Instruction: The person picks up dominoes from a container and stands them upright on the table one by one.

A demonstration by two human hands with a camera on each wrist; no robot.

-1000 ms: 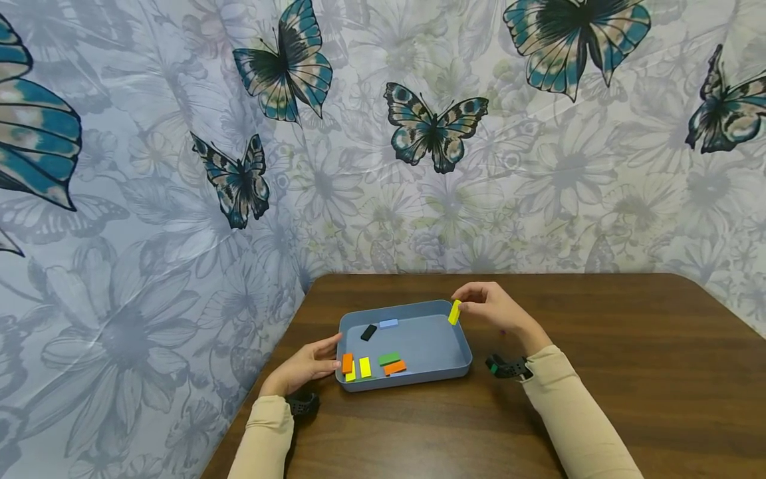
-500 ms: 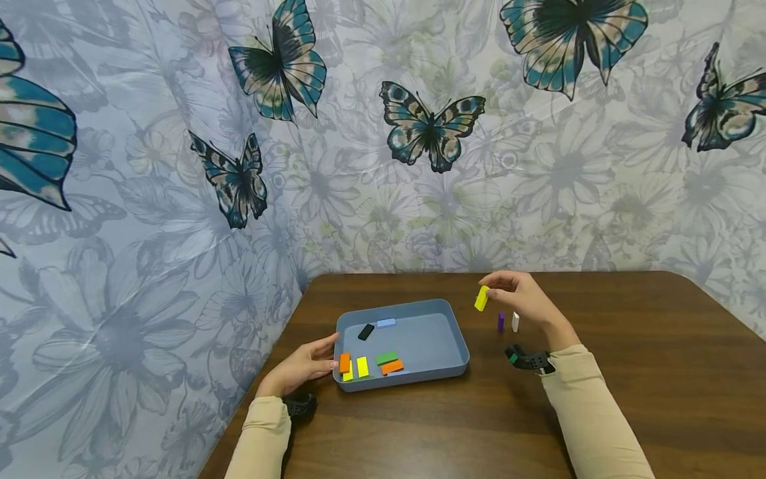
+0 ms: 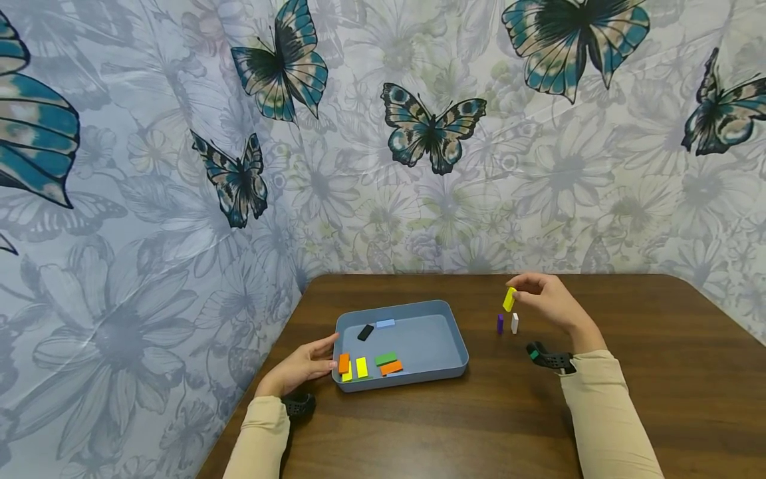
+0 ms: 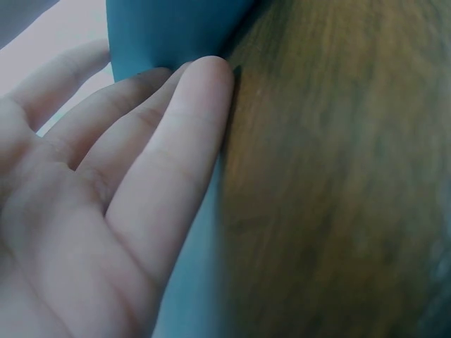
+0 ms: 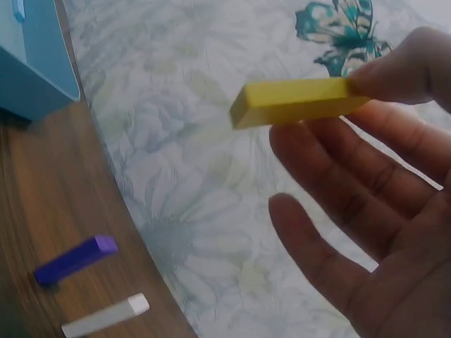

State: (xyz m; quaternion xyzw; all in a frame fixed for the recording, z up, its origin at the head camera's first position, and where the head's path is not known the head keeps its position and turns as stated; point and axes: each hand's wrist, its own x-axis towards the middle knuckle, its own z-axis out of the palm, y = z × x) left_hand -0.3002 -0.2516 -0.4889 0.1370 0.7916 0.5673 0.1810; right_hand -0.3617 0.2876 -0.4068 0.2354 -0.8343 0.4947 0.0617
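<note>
My right hand (image 3: pixel 553 305) pinches a yellow block (image 5: pixel 296 100) between thumb and fingers, raised above the table. Below it in the head view, a purple block (image 3: pixel 500 324) and a white block (image 3: pixel 514 323) stand upright on end, a small gap apart. My left hand (image 3: pixel 302 364) rests against the left side of the blue-grey tray (image 3: pixel 427 339), its thumb and fingers nearly straight along the outer wall. Inside the tray lie a black block (image 3: pixel 366 332), a light blue block (image 3: pixel 385 324), a green block (image 3: pixel 385 358), an orange block (image 3: pixel 391 368) and a yellow block (image 3: pixel 362 367).
At the tray's front left corner, another orange block (image 3: pixel 344 363) overlaps a further yellow one. The brown wooden table (image 3: pixel 455 426) reaches back to a wall covering (image 3: pixel 359 219) printed with butterflies and flowers. Each wrist wears a black strap.
My right hand has carried the yellow block from over the tray's far right corner rightwards, to above the purple and white blocks. My left hand stays at the tray's side.
</note>
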